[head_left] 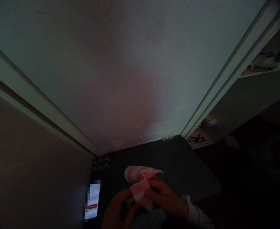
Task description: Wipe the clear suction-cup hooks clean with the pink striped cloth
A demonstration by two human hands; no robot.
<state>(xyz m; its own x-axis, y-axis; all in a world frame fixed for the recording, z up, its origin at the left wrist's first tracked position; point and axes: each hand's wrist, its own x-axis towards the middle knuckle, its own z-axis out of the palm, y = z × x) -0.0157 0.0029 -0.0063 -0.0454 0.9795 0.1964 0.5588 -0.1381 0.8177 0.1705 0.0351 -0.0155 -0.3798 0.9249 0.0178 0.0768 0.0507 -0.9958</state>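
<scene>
Low in the dim head view, a pink and white striped cloth item (140,183), soft and partly folded, hangs between both hands. My right hand (165,195) pinches it from the right, near its middle. At its lower left edge my left hand (122,205) has its fingers curled against the cloth; a small shiny thing shows by those fingers, too dark to make out. Part of the cloth is hidden behind the right fingers.
A lit phone-like screen (93,200) lies at lower left on the dark surface (190,168). A pale panel with embossed hearts (130,79) rises ahead. A brown panel (30,165) stands left; shelves with items (261,95) are at right.
</scene>
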